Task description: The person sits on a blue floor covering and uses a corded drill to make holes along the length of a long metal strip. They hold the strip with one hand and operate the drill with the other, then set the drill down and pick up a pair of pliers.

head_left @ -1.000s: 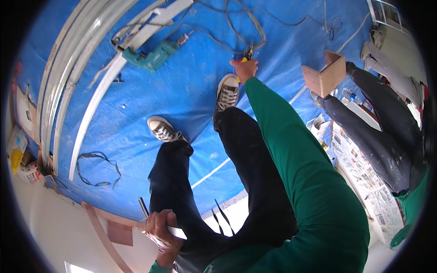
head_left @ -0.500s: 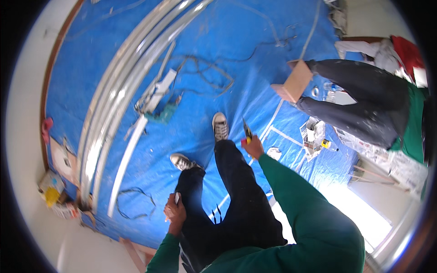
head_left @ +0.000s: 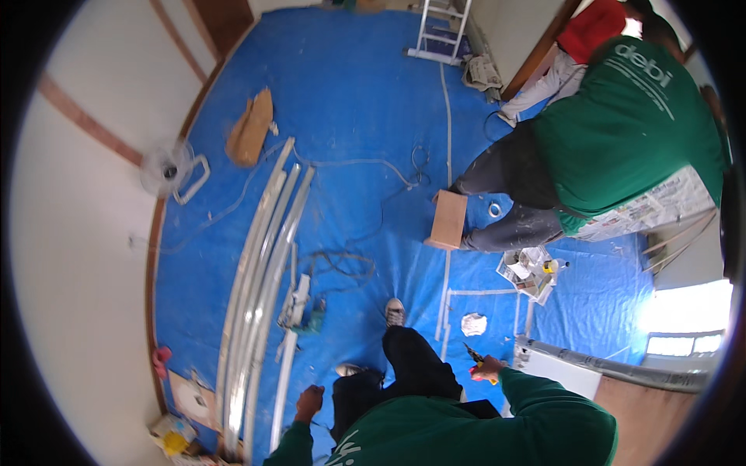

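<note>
My right hand (head_left: 486,370) is closed around a small tool with yellow and red grips (head_left: 475,356), held out to my right above the blue floor sheet (head_left: 350,116). My left hand (head_left: 309,401) hangs at my left side with the fingers curled; whether something thin is in it I cannot tell. Both arms wear green sleeves. My dark trousers and two grey sneakers (head_left: 395,312) show between the hands. Just left of my left hand lie long pale metal rails (head_left: 260,279).
A green power drill (head_left: 312,319) and tangled cables (head_left: 342,260) lie ahead of my feet. A person in a green shirt (head_left: 622,124) crouches at right by a wooden box (head_left: 448,220) and a tray of small items (head_left: 528,270). A stepladder (head_left: 439,31) and fan (head_left: 167,165) stand farther off.
The view has swung and pulled back, showing much more floor and the crouching person. My right hand with the tool came back from near my foot to my right side.
</note>
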Demonstrator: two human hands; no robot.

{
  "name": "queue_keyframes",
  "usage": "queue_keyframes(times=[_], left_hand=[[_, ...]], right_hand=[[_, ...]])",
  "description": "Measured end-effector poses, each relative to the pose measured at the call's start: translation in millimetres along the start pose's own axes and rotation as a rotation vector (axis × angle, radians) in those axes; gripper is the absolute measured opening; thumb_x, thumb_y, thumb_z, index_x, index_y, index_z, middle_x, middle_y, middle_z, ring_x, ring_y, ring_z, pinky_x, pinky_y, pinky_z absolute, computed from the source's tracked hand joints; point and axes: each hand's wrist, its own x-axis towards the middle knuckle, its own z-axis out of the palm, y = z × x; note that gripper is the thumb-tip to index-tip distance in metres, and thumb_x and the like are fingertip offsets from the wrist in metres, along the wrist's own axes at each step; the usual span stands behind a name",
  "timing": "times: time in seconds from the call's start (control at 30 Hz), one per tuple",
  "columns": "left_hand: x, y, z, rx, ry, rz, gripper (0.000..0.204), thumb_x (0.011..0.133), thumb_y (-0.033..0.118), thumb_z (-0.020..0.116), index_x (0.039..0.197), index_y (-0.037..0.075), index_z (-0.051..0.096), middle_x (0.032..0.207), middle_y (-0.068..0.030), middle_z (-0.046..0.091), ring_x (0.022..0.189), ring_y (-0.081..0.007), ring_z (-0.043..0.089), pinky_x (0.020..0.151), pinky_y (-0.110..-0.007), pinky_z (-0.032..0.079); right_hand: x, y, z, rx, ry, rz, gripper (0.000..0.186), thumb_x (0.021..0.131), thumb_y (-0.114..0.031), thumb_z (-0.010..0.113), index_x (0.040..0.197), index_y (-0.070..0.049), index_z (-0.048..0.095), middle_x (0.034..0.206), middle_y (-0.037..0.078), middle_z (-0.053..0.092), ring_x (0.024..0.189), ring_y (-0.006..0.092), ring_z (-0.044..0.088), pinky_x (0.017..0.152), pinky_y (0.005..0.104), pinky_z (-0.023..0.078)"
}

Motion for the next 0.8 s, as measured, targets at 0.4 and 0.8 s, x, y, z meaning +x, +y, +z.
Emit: queue_keyframes(times=[0.4, 0.8], left_hand=[[58, 89, -99, -0.311, 0.312, 0.25, 0.041, 0.114, 0.042, 0.065, 0.127, 0.007, 0.081, 0.114, -0.0228, 0.084, 0.102, -0.0352, 0.081, 0.089, -0.046, 0.061], [224, 84, -248, -0.371, 0.067, 0.24, 0.028, 0.113, 0.028, 0.063, 0.125, 0.009, 0.08, 0.097, -0.0135, 0.079, 0.089, -0.033, 0.079, 0.074, -0.046, 0.059]], right_hand=[[27, -172, -124, 0.076, -0.035, -0.286, 0.071, 0.071, -0.048, 0.101, 0.117, -0.001, 0.075, 0.106, 0.016, 0.078, 0.097, 0.0306, 0.076, 0.083, 0.0459, 0.063], [63, -271, -163, 0.005, -0.031, -0.126, 0.055, 0.077, -0.054, 0.097, 0.099, -0.005, 0.083, 0.093, 0.011, 0.082, 0.088, 0.0273, 0.077, 0.078, 0.0475, 0.059]])
